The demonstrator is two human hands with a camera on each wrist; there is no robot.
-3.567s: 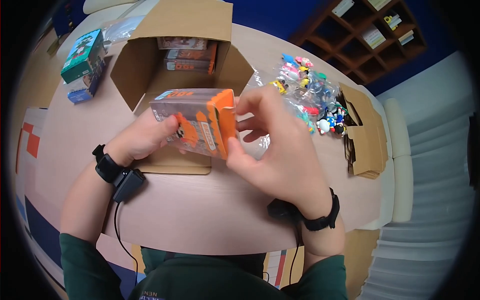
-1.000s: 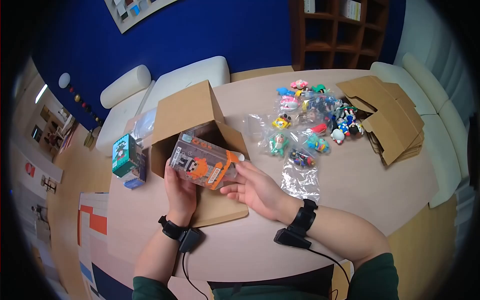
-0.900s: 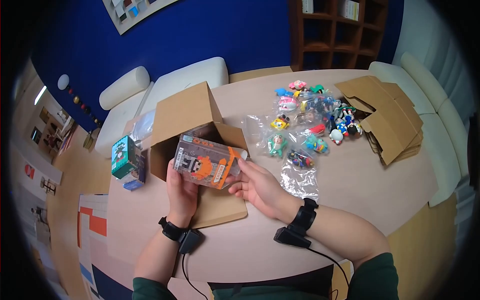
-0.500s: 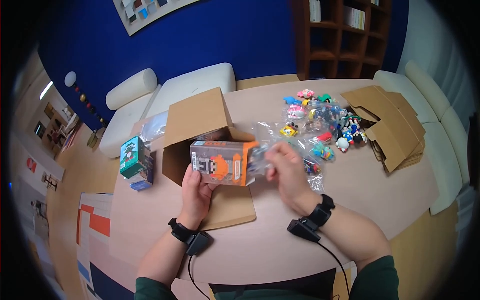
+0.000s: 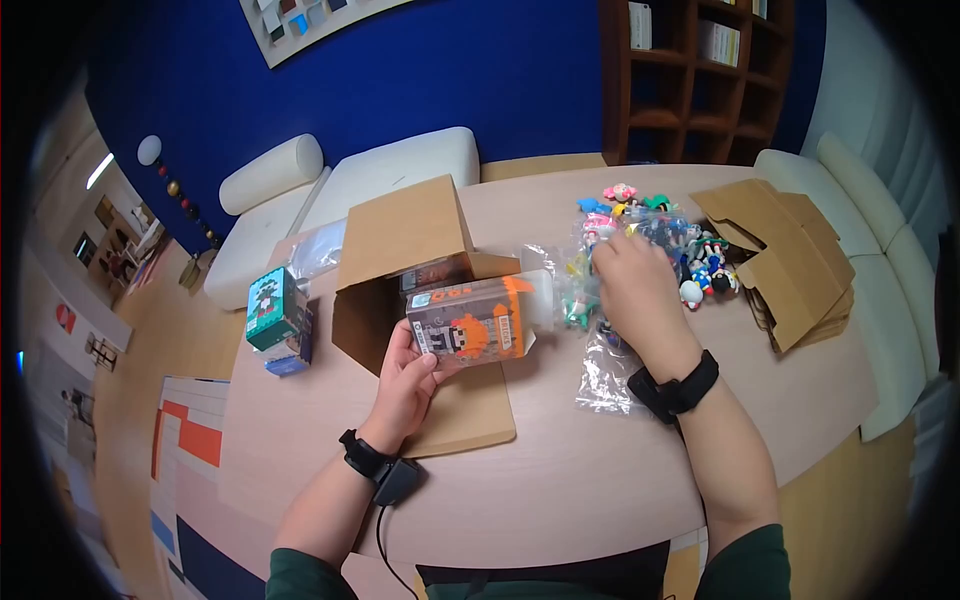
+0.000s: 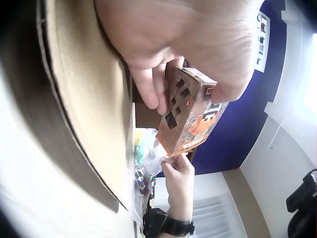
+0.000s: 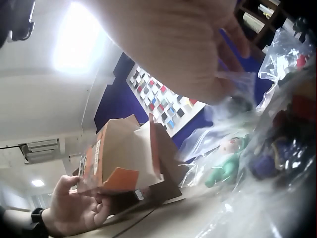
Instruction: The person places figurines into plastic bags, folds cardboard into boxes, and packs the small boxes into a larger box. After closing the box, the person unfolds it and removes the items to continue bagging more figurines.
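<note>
My left hand (image 5: pixel 403 388) grips a small orange and grey box (image 5: pixel 465 330) with a pixel-style character, thumb on its front and fingers beneath. The box's right end is open, its flap lifted; the right wrist view shows a bare white inside (image 7: pixel 124 148). My right hand (image 5: pixel 640 290) reaches over a pile of toy figures (image 5: pixel 710 268), many bagged in clear plastic. From its fingers a clear plastic bag (image 7: pixel 233 104) hangs with a dark thing inside, too blurred to name. Close by lies a bagged green figure (image 7: pixel 225 166).
A cardboard carton (image 5: pixel 400 225) lies open towards me behind the small box, with more small boxes inside. Left of it a green box (image 5: pixel 275 305) sits on a blue one. Flattened cardboard (image 5: pixel 800 260) is stacked at the right, beyond the figures.
My right hand has pulled a plastic bag out of the small box's open end and carried it right, over the pile. My left hand has kept its hold on the box throughout.
</note>
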